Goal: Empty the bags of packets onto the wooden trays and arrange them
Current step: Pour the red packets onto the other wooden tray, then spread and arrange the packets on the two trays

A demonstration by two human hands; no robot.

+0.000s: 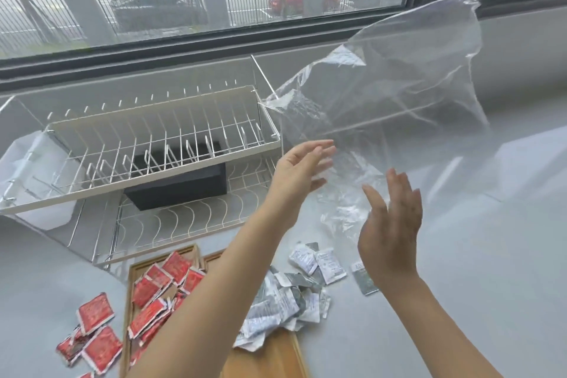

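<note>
The clear plastic bag (399, 107) hung in the air above the counter (460, 301), empty, just beyond both hands. The left hand (302, 167) and right hand (391, 230) had their fingers spread wide, holding nothing. Below, white and silver packets (294, 294) lay heaped over the near wooden tray (276, 356), several spilled onto the counter; red packets (159, 288) covered the other tray (133, 273), with more strewn off its left side. A wire dish rack (147, 150) stood behind. The loose bag could probably drift down over the packets or snag on the rack, hampering the arranging.
</note>
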